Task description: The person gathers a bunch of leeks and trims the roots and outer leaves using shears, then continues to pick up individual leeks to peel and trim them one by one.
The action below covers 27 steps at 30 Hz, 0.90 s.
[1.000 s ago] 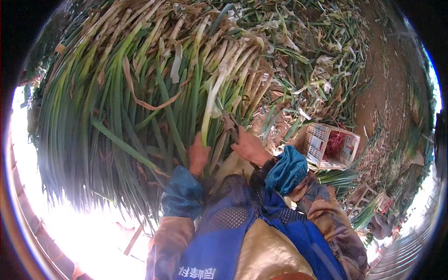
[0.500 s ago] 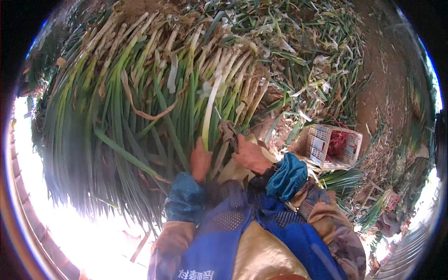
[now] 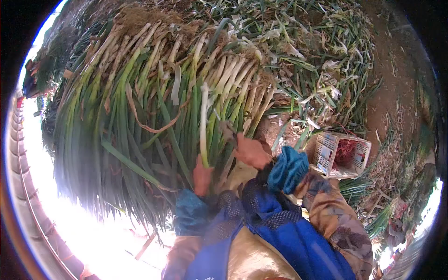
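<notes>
While left hand (image 3: 202,178) clasps a stalk (image 3: 204,123), right hand (image 3: 252,152) clutches a blurred tool (image 3: 227,130).

Piled green onions (image 3: 119,114) blocked the way left of the left hand (image 3: 202,177); bare ground (image 3: 272,126) lay just beyond the right hand (image 3: 252,152), a crate (image 3: 325,151) farther right.

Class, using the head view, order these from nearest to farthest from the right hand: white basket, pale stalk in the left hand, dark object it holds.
1. Dark object: gripped in the right hand.
2. Pale stalk: to its left, in the left hand.
3. White basket: farthest, out to the right.
</notes>
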Motion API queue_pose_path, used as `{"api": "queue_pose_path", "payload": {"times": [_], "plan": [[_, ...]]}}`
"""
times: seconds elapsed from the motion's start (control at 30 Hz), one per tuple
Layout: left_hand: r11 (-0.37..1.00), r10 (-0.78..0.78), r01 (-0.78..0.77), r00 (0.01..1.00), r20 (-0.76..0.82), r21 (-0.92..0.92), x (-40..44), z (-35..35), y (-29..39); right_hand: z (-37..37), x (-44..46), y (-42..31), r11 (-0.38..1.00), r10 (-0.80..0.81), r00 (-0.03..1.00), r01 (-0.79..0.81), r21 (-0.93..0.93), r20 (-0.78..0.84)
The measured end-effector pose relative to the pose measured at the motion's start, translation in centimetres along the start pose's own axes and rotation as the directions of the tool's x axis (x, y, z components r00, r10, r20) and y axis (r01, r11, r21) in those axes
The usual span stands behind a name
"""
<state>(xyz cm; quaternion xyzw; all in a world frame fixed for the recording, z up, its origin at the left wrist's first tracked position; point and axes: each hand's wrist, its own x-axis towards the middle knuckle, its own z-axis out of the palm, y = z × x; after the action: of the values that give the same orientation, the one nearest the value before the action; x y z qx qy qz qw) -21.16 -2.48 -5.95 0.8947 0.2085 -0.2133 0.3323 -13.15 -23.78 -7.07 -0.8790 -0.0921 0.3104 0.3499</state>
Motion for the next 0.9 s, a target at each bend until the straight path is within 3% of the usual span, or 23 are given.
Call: {"api": "queue_pose_path", "payload": {"times": [0.1,0.23,0.3,0.33,0.37,0.4,0.43,0.5,0.53,0.6,0.67,0.73,0.83,0.9], "plan": [[0.988,-0.144,0.14,0.987,0.076,0.057,-0.1,-0.3,1.3,-1.8,-1.0,-0.9,0.999,0.033,0.995,-0.034,0.016,0.089],[0.997,-0.076,0.076,0.995,0.058,0.015,-0.6,1.9,1.9,-3.4,4.1,0.5,0.998,0.055,0.996,-0.052,0.046,-0.067],[0.999,-0.052,0.053,0.993,0.102,-0.012,-0.3,2.9,2.5,-4.2,3.9,0.2,0.995,0.03,0.999,-0.029,0.092,-0.019],[0.989,0.145,-0.145,0.988,0.053,-0.008,-0.1,3.6,2.8,-4.7,2.9,-0.1,0.996,-0.005,1.0,0.002,0.086,0.03],[0.995,0.095,-0.096,0.993,0.065,0.005,0.5,4.1,3.8,-5.1,1.8,-0.1,0.996,-0.04,0.996,0.034,0.077,0.078],[0.999,0.045,-0.047,0.996,0.075,0.016,1.5,4.6,4.9,-3.8,1.6,1.3,0.99,-0.105,0.994,0.103,0.099,0.02],[1.0,-0.007,0.005,0.996,0.085,0.026,2.5,4.8,5.8,-3.0,2.3,3.3,0.994,-0.067,0.997,0.063,0.09,0.037],[0.939,0.214,-0.222,0.975,0.061,0.261,4.9,5.6,6.3,-3.3,3.8,5.7,0.998,0.011,0.998,-0.016,0.069,0.065],[0.869,0.32,-0.321,0.945,0.067,0.377,6.5,5.9,6.5,-3.0,4.8,6.5,0.993,0.082,0.996,-0.08,0.086,-0.021],[0.757,0.384,-0.336,0.923,0.035,0.561,10.8,2.8,11.6,-2.7,5.4,7.4,0.995,-0.044,0.994,0.052,0.085,-0.099],[0.555,0.635,-0.35,0.764,-0.113,0.755,18.5,1.7,10.3,-2.6,5.3,7.3,0.987,-0.116,0.981,0.132,0.095,-0.158],[0.691,0.534,-0.234,0.803,-0.266,0.684,21.7,-0.6,12.8,-3.5,4.5,6.2,0.979,-0.138,0.971,0.163,0.118,-0.197],[0.588,0.366,-0.135,0.924,-0.113,0.797,27.6,0.0,8.6,-6.3,4.6,3.9,0.988,0.047,0.999,-0.048,0.146,0.014],[0.743,0.171,-0.073,0.982,-0.084,0.665,26.5,-0.5,10.2,-7.1,4.2,3.3,0.981,-0.018,0.998,0.029,0.194,-0.061]]}}
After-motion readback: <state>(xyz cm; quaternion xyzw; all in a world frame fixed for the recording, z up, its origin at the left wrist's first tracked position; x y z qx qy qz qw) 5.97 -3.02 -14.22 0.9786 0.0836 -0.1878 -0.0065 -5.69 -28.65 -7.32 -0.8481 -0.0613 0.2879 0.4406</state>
